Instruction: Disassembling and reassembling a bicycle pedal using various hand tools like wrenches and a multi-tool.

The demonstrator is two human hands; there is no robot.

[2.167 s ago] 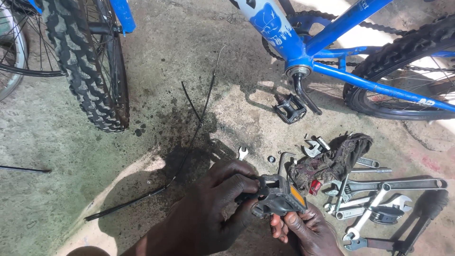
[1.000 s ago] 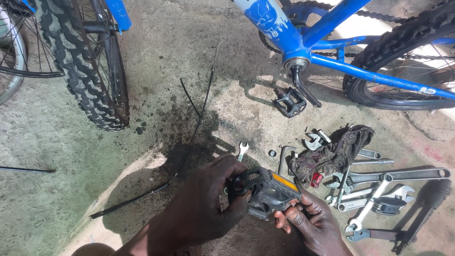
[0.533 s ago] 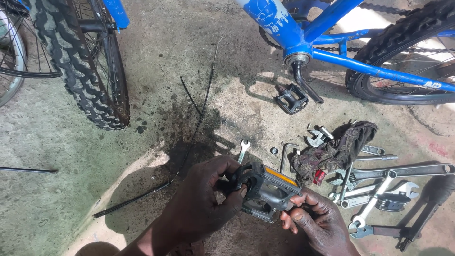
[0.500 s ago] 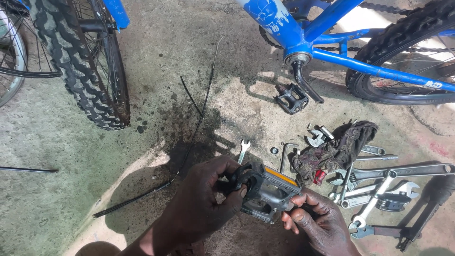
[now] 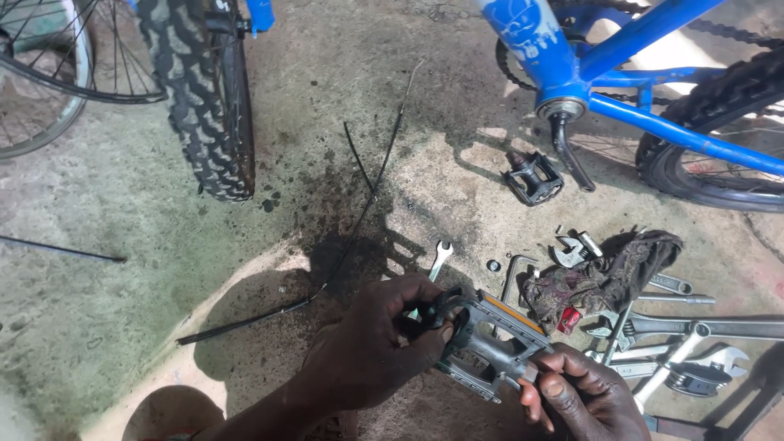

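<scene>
While a blue bicycle frame [image 5: 653, 122] leans at two o'clock, a person's left hand [image 5: 371, 347] and right hand [image 5: 584, 404] grip a grey bicycle pedal [image 5: 490, 347] with an orange reflector low in the frame, at about five o'clock. Left fingers pinch what seems to be the pedal's axle end, right fingers clamp its opposite corner, above oil-stained concrete floor [image 5: 122, 269]. Wrenches [image 5: 694, 343] and a dirty rag [image 5: 604, 273] lie at three o'clock, a black pedal [image 5: 532, 177] beneath the crank
</scene>
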